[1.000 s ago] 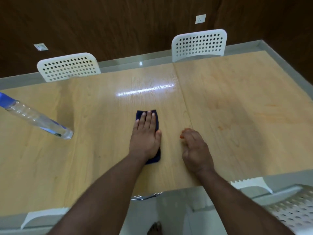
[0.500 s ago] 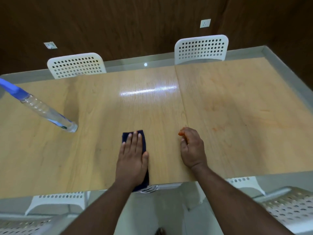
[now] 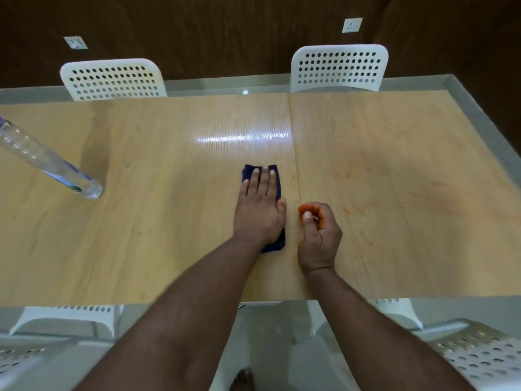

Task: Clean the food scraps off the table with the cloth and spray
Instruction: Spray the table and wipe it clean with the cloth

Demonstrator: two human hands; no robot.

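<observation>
The left hand lies flat, fingers straight and together, pressing a folded dark blue cloth onto the wooden table just left of the seam between its two panels. The right hand rests beside it, fingers curled with orange smeared on the tips; whether they pinch a scrap cannot be told. The left panel looks glossy and free of marks, so that half seems done. The right panel carries orange stains and fainter smears farther out, so most of the wiping there appears left. The clear spray bottle stands near the left edge, well apart from both hands; how much liquid is in it cannot be told, and its top is out of view.
</observation>
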